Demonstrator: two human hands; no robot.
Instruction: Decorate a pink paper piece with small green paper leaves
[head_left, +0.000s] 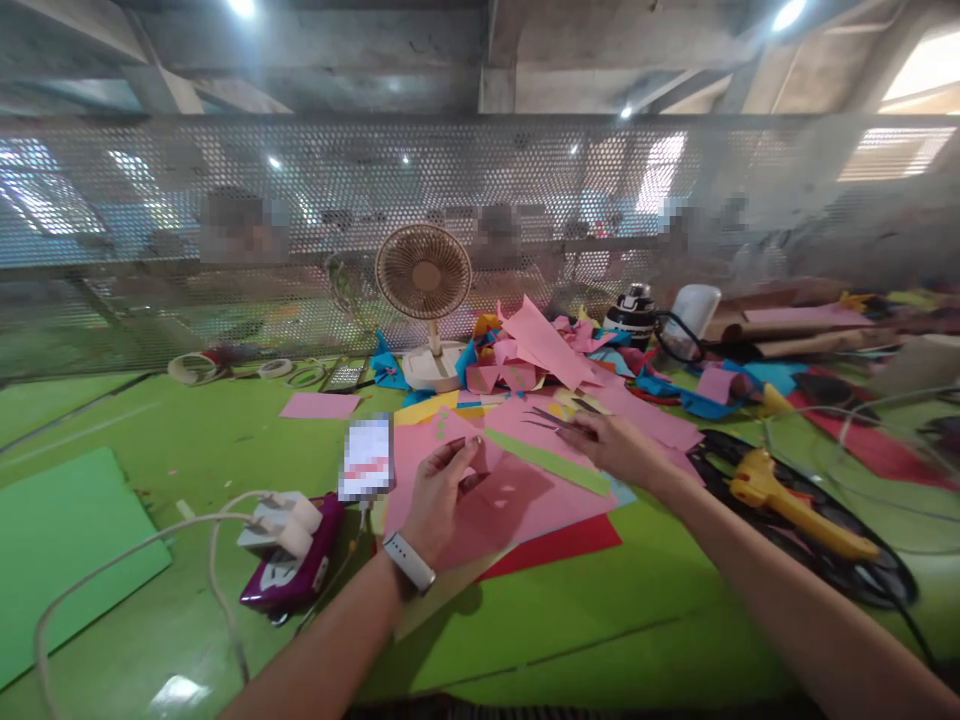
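My left hand (442,490), with a pale watch strap at its wrist, pinches a small pink piece of paper (491,452) above a pink paper sheet (540,500). In my right hand (611,440) is a slim dark tool with two thin prongs (544,416), pointing left; I cannot tell if it is tweezers or scissors. Between the hands a light green paper strip (551,462) lies slantwise across the pink sheet. Small green bits (441,425) show just beyond my left fingers. A red sheet (555,548) sticks out from under the pink one.
Cut and folded paper scraps (536,345) pile up behind the hands, beside a small fan (425,275). At left are a phone (366,460) and a purple power strip (289,570) with plugs and cables. A yellow glue gun (802,510) rests on a black tray (885,575) at right.
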